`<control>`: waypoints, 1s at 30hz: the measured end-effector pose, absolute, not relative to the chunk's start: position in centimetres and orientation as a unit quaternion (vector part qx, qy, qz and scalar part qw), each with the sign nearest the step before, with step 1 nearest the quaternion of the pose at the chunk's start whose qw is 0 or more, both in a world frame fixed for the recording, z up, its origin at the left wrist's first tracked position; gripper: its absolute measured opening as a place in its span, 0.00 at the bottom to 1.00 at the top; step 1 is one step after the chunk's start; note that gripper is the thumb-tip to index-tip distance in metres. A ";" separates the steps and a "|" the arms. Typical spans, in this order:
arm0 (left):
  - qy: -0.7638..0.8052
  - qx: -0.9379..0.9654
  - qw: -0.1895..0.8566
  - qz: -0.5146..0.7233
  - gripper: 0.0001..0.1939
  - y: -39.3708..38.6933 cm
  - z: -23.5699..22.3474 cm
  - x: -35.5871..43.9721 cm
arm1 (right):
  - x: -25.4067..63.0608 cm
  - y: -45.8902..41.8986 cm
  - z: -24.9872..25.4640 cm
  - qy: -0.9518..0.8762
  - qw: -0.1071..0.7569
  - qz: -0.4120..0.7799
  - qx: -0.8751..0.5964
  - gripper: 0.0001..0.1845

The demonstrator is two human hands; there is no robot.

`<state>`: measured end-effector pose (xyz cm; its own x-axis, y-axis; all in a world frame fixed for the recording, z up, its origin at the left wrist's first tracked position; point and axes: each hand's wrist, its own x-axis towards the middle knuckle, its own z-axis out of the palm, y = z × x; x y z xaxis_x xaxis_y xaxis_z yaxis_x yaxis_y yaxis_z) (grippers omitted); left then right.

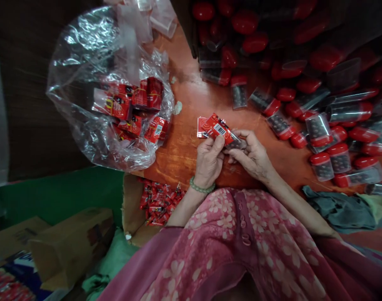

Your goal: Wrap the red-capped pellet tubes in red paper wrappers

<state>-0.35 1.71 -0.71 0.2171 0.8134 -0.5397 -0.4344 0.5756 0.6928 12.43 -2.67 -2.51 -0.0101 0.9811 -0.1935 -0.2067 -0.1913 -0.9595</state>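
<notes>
From the head, facing steeply down

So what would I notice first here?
First, the red-capped clear tubes of dark balls, heaped on the right of the orange table. A clear plastic bag of red packets lies at left. In the middle, the left hand and right hand hold a red packet.
</notes>
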 end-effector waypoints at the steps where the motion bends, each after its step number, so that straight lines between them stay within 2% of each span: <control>1: 0.472 0.199 0.752 0.414 0.22 1.7 -0.7 -0.4 | 12.6 -2.8 -2.3 -0.403 0.492 0.590 -0.497 0.22; 5: 0.454 0.186 0.761 0.425 0.22 1.2 -0.7 0.0 | 12.9 -3.4 -1.8 -0.368 0.512 0.591 -0.504 0.21; 9: 0.440 0.170 0.770 0.429 0.24 0.2 -0.4 0.8 | 12.4 -4.1 -1.8 -0.306 0.549 0.606 -0.489 0.25; 12: 0.443 0.179 0.771 0.422 0.25 -0.2 0.0 0.8 | 12.2 -4.4 -1.9 -0.304 0.559 0.603 -0.482 0.24; 20: 0.453 0.200 0.744 0.449 0.25 -0.4 -0.2 -0.5 | 12.3 -4.8 -1.8 -0.408 0.547 0.514 -0.520 0.19; 24: 0.459 0.187 0.747 0.443 0.23 -0.2 -0.4 -0.6 | 12.3 -5.3 -2.1 -0.475 0.530 0.451 -0.538 0.19; 30: 0.425 0.222 0.777 0.407 0.19 0.6 -0.2 -1.1 | 12.5 -5.1 -1.7 -0.396 0.526 0.576 -0.485 0.23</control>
